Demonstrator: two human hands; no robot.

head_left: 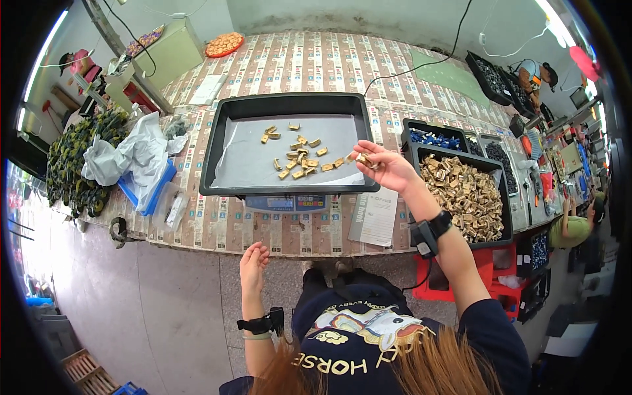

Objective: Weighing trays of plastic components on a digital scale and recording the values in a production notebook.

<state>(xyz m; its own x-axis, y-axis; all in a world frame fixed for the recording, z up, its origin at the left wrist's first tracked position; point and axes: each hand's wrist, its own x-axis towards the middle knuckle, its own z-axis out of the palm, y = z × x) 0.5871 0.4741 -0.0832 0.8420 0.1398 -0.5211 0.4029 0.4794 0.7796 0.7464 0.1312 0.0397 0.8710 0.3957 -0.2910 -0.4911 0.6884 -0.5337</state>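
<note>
My right hand (387, 168) is closed on a few small brass-coloured metal pieces (364, 159), just over the right rim of a black tray (286, 99). Similar brass pieces (301, 158) lie scattered on the pale liner inside this tray. Beneath its near edge sits a digital scale (286, 203) with a display and buttons. My left hand (253, 263) hangs in front of the table edge, holding nothing, its fingers loosely bent and partly apart. To the right of my right hand, a black bin (510, 220) is heaped with many more brass pieces (464, 194).
A notebook (376, 217) lies by the table's near edge. Bins of blue parts (434, 139) and dark parts stand at right, above red stools (484, 270). Plastic bags (135, 151) and a blue crate (158, 191) crowd the left. A black cable (421, 68) crosses the far table. Other people work at both sides.
</note>
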